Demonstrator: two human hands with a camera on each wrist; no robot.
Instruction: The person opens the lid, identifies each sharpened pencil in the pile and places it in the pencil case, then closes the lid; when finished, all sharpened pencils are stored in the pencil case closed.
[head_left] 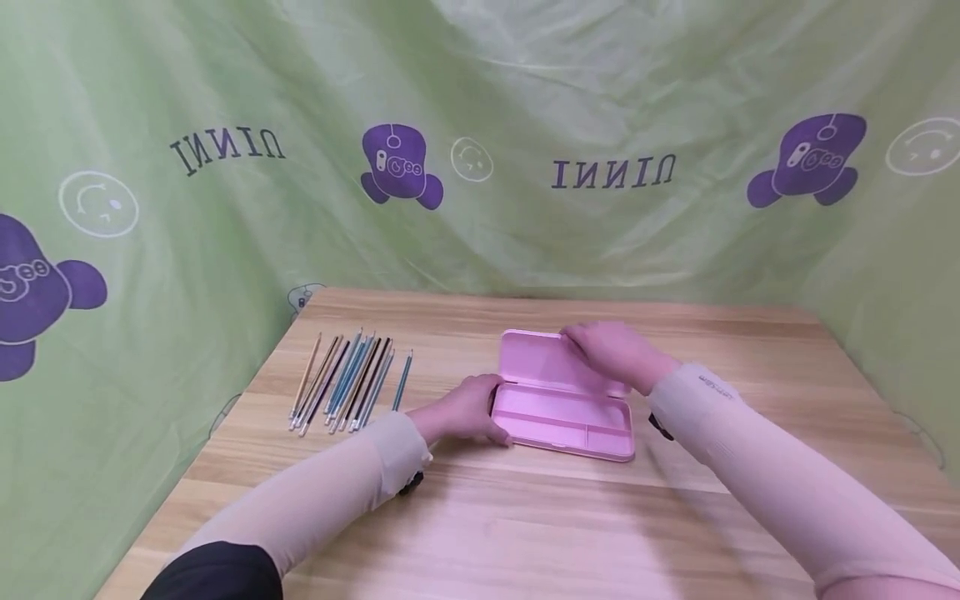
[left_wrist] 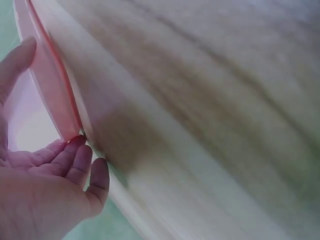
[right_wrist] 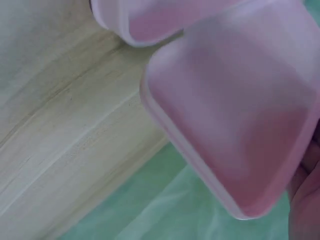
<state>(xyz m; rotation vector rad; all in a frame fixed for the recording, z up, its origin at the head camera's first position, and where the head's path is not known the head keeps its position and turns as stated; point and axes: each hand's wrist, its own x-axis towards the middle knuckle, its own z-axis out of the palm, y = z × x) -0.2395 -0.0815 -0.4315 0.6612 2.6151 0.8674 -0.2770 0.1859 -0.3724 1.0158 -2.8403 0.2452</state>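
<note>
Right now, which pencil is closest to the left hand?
The blue pencil at the right end of the row is closest to the left hand. It lies by itself, with a gap between it and the other pencils.

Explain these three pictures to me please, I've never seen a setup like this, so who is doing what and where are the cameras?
There is no machine here: a person is working bare-handed. The wide picture comes from a camera worn on the head, looking forward and down. The other two come from cameras worn on the left and right wrists, so they show the work up close. On the wooden table lie a group of pencils, over to the left, and an open pink case with compartments. The left hand grips the left end of the case, while the right hand holds the far edge of its raised lid. A green cloth with purple figures hangs behind the table.
</note>
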